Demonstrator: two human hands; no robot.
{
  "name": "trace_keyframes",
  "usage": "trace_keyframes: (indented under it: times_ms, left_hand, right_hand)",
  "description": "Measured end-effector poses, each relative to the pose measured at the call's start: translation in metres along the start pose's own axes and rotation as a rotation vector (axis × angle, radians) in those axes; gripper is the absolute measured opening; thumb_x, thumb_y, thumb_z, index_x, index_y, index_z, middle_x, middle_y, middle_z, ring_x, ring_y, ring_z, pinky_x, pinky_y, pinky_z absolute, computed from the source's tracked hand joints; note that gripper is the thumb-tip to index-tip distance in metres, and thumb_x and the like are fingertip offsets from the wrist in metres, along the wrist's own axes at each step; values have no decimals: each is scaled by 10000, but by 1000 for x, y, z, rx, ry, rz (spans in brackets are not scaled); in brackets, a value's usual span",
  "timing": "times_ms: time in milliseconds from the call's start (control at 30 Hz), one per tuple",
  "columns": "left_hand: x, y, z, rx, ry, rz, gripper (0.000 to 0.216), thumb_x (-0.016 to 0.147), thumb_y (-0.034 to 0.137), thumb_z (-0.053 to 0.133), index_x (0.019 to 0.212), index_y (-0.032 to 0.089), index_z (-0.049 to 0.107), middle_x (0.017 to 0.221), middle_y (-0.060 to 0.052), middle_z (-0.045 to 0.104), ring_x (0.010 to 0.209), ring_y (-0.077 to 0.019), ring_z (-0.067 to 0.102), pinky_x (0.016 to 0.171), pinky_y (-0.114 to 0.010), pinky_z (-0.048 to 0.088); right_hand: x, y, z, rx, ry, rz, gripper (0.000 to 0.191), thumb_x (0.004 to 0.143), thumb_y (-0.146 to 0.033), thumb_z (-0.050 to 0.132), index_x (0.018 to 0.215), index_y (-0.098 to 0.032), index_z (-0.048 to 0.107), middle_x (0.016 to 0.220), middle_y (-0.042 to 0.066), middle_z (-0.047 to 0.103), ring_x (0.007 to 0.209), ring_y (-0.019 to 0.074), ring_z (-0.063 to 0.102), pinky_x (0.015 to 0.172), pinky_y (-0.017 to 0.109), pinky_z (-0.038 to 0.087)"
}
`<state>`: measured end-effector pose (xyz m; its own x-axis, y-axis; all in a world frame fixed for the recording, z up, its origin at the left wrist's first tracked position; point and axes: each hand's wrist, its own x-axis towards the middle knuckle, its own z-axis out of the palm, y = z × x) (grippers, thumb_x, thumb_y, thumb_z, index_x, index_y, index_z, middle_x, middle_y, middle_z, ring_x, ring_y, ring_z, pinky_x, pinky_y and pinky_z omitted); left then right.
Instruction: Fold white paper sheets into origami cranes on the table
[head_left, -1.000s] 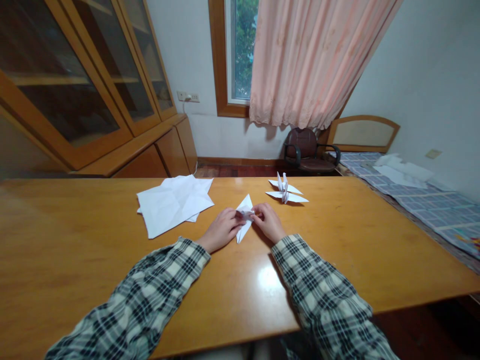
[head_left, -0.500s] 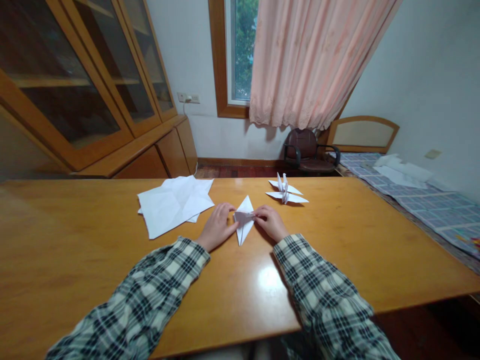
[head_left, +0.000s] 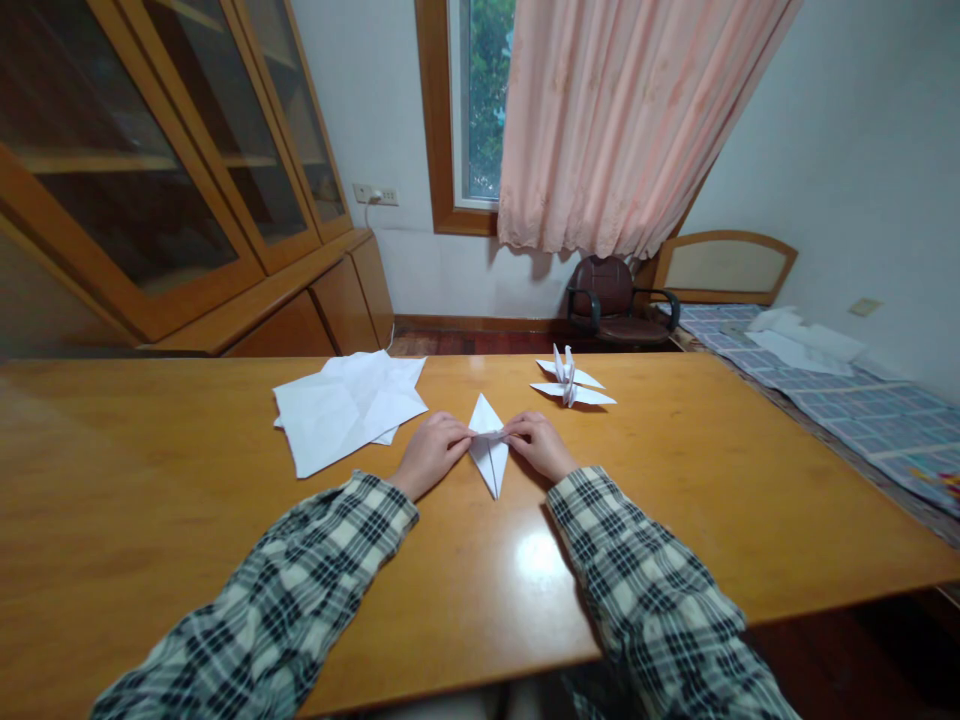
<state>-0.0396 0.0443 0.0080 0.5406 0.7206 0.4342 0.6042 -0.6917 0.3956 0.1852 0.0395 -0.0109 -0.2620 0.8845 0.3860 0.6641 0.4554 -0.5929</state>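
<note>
A folded white paper (head_left: 490, 465), shaped like a long diamond with a centre crease toward me, lies between my hands on the wooden table. My left hand (head_left: 433, 452) pinches its left side at mid-height, fingers pressed together. Opposite, my right hand (head_left: 541, 444) pinches the right side. Between the fingertips a narrow raised flap runs across the middle of the paper. Beyond my right hand stand folded paper cranes (head_left: 571, 385), close together with wings spread.
Several creased white sheets (head_left: 349, 415) lie overlapping left of my left hand. The wooden table (head_left: 187, 540) reaches past both arms, its front edge near me. Behind it are a glass-door cabinet (head_left: 255, 200), a brown armchair (head_left: 607, 300) and a bed (head_left: 847, 390).
My left hand has closed from a looser hold to a pinch on the paper's left side. The paper has turned slightly, its near tip shifting right and its far tip left.
</note>
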Motion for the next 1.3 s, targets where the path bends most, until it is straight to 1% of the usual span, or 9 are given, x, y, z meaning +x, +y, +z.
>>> trace_keyframes:
  times_ms: [100, 233, 433, 700, 933, 1100, 1200, 1300]
  left_hand:
    - [0, -2, 1, 21, -4, -11, 217, 869, 277, 494, 891, 202, 697, 849, -32, 685, 836, -187, 511, 776, -330, 398]
    - [0, -2, 1, 53, 11, -62, 256, 872, 326, 484, 787, 193, 686, 794, -37, 658, 803, -186, 506, 756, -334, 383]
    - [0, -2, 2, 80, 40, -131, 245, 856, 346, 495, 747, 185, 643, 786, -38, 604, 806, -190, 496, 760, -340, 377]
    - [0, -2, 5, 139, 45, -147, 248, 860, 337, 477, 693, 183, 578, 789, -43, 545, 826, -200, 467, 774, -345, 375]
    - [-1, -1, 6, 124, 58, -173, 204, 840, 350, 504, 735, 188, 570, 814, -40, 531, 853, -205, 457, 796, -356, 371]
    - [-1, -2, 6, 138, 48, -163, 172, 837, 350, 517, 792, 192, 566, 829, -36, 530, 861, -206, 460, 802, -359, 378]
    - [-2, -2, 7, 133, 57, -168, 150, 833, 338, 526, 857, 196, 564, 862, -38, 537, 886, -211, 463, 820, -368, 384]
    - [-2, -3, 8, 132, 65, -169, 171, 833, 324, 526, 944, 200, 563, 912, -46, 540, 928, -221, 461, 852, -384, 386]
  right_hand:
    - [0, 1, 0, 19, -10, 15, 106, 783, -210, 632, 845, -208, 718, 878, 45, 660, 865, 179, 554, 814, 328, 391]
    - [0, 2, 0, 39, -13, 26, 105, 795, -241, 624, 824, -192, 712, 878, 51, 660, 859, 178, 557, 812, 328, 391]
    - [2, 3, 1, 13, 3, 40, 136, 821, -233, 586, 779, -173, 701, 832, 56, 638, 837, 169, 545, 798, 315, 393]
    - [1, 0, 1, -39, 23, 90, 167, 819, -256, 590, 692, -167, 653, 751, 36, 577, 787, 159, 508, 760, 296, 376]
    - [0, -3, 1, -93, 26, 105, 181, 825, -292, 577, 702, -170, 629, 771, 36, 553, 787, 162, 490, 750, 297, 366]
    - [0, -6, 0, -112, 24, 115, 166, 818, -296, 580, 707, -175, 607, 763, 33, 542, 778, 166, 482, 733, 296, 359]
    - [0, -7, 0, -115, 21, 127, 134, 802, -292, 597, 730, -180, 591, 766, 27, 537, 767, 165, 470, 714, 290, 354]
    - [0, -8, 0, -101, 34, 130, 111, 781, -287, 621, 789, -184, 581, 787, 24, 545, 766, 163, 467, 705, 285, 352]
